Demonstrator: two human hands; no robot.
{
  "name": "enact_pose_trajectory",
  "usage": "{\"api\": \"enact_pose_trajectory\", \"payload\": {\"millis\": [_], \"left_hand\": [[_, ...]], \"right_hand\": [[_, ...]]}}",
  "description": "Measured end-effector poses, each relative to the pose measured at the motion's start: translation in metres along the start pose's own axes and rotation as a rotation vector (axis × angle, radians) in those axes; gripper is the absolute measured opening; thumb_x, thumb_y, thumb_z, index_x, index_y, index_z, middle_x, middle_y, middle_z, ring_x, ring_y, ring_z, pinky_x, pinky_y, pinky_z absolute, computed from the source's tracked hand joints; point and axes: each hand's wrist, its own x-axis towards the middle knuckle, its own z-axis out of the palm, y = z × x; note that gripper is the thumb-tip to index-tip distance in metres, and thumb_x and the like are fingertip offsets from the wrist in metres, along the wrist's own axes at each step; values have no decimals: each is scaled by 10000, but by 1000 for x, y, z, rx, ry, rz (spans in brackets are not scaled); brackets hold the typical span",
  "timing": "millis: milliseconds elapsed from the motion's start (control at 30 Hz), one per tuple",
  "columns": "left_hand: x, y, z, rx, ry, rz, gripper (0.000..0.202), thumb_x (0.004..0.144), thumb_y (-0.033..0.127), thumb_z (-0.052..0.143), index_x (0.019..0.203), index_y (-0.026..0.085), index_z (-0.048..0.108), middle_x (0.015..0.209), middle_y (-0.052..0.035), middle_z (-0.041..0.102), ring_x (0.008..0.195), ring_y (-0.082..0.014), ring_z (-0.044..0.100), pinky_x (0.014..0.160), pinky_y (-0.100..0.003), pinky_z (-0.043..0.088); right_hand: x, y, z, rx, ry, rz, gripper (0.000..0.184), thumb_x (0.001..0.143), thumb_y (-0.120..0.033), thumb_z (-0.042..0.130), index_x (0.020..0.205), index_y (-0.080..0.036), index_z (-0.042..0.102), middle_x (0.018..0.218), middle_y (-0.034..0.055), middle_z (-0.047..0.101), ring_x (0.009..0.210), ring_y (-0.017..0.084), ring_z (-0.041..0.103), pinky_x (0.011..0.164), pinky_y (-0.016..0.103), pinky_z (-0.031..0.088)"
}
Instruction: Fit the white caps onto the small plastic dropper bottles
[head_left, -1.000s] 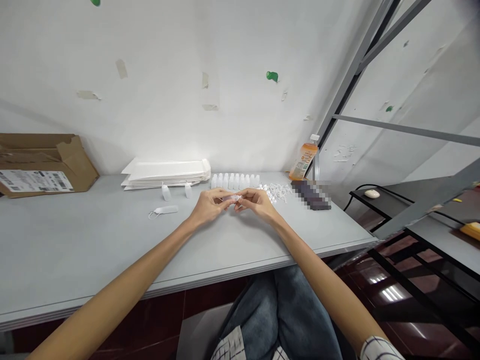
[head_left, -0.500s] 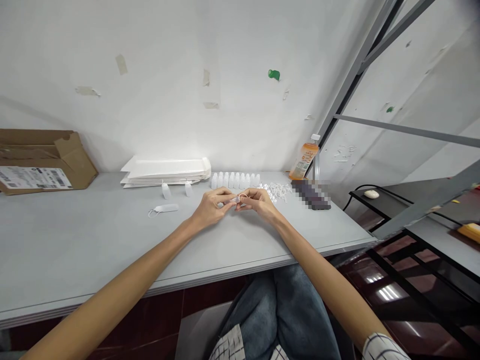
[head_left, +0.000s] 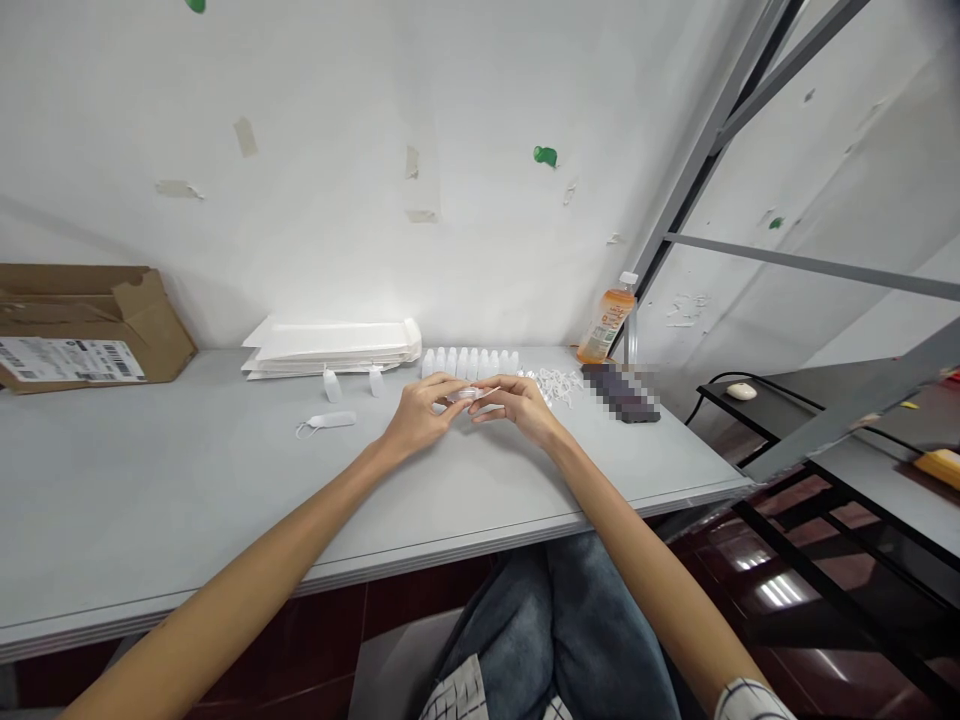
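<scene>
Above the table's middle, my left hand (head_left: 420, 415) pinches a small white plastic bottle (head_left: 463, 394), which lies nearly level between thumb and fingers. My right hand (head_left: 523, 408) closes its fingertips on the bottle's cap end, where a thin white strap sticks out to the right. The fingers partly hide the cap, so how far it sits on the neck cannot be made out. To the left stand two like bottles (head_left: 331, 386) with nozzle tops, and another bottle (head_left: 334, 420) with a strap loop lies on its side.
Behind my hands, several white bottles (head_left: 469, 362) stand in rows. Beside them lies a pile of small white caps and straps (head_left: 556, 386). A phone-like dark object (head_left: 621, 392), an orange drink bottle (head_left: 606, 325), flat white packaging (head_left: 334, 345) and a cardboard box (head_left: 161, 325) edge the table.
My right fingers have shifted at the cap end, and the strap that curved up in a loop now points out flatter to the right. My left hand stays in place with the bottle.
</scene>
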Motion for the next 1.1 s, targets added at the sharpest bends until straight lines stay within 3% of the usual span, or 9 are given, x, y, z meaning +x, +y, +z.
{"api": "enact_pose_trajectory", "payload": {"millis": [200,400,467,633,733,833,933,1100], "left_hand": [[1,1,-3,-30,-45,-156,364,829,359,610,1100,142,716,885,-82,726,705,-173,656,639,-298,567],[4,0,-3,-325,-91,-417,433,845,445,580,1121,129,687,708,-37,655,602,-149,646,620,-308,576],[5,-2,-4,-421,-58,-480,438,828,457,604,1099,119,672,710,-36,626,604,-153,651,577,-302,576],[7,-3,-6,-593,0,-613,401,803,422,659,1060,120,599,749,-26,593,541,-152,653,511,-318,576],[7,-2,-7,-653,-17,-658,344,820,386,646,1040,137,556,763,-23,593,518,-157,652,493,-333,575],[7,1,-7,-672,-36,-672,321,841,348,622,1084,154,542,760,-7,575,521,-156,660,503,-330,580],[7,1,-6,-696,-34,-698,322,872,332,570,1137,151,535,726,17,528,528,-167,671,513,-330,583],[7,-3,-3,-747,51,-724,245,876,365,553,905,123,535,687,32,472,556,-187,686,539,-331,586]], "right_hand": [[-1,1,0,-64,-12,-7,286,702,-305,745,938,-146,713,782,63,709,702,208,690,704,424,602],[0,0,-2,-149,42,-26,388,714,-379,735,1036,-176,662,850,61,702,620,167,667,594,344,586],[3,-1,-8,-218,136,-74,393,724,-395,709,1043,-173,648,859,63,695,609,160,661,550,311,568],[6,0,-39,-494,530,-226,285,745,-368,608,931,-158,654,832,57,674,561,146,621,418,241,454],[1,0,-59,-667,633,-237,254,768,-354,557,875,-153,668,799,62,683,555,156,616,464,263,447],[-7,0,-72,-955,652,-238,186,753,-294,550,785,-177,690,785,50,704,601,163,620,611,294,464],[-15,-3,-78,-1167,642,-216,172,726,-244,549,746,-192,712,790,39,698,598,148,582,632,286,429],[-23,-5,-80,-1298,554,-133,173,714,-257,586,747,-198,746,769,33,658,598,134,530,588,269,358]]}}
